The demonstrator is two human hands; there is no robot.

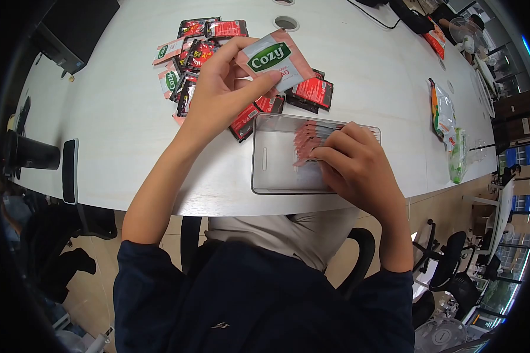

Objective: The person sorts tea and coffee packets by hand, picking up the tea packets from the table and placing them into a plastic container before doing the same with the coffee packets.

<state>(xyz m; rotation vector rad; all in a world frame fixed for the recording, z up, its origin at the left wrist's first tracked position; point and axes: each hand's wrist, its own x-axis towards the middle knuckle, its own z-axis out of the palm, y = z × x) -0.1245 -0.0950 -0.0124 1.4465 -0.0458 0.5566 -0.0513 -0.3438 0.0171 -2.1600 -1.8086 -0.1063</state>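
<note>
Between the thumb and fingers of my left hand [232, 88] is a pink and grey Cozy sachet [275, 60], its green logo facing me. It is held above a pile of red-and-black sachets [203, 53], with a few pink Cozy sachets among them. My right hand [354, 165] reaches into a clear plastic box [272, 185], fingers curled against a row of pink sachets [308, 141] standing on edge. Its fingertips are partly hidden. The left part of the box shows its bare bottom.
A phone [70, 170] and a black cup [34, 152] lie at the table's left edge. Snack bags [443, 112] rest at the right, with a green packet [457, 163] below them. A black computer case [70, 35] stands at the back left.
</note>
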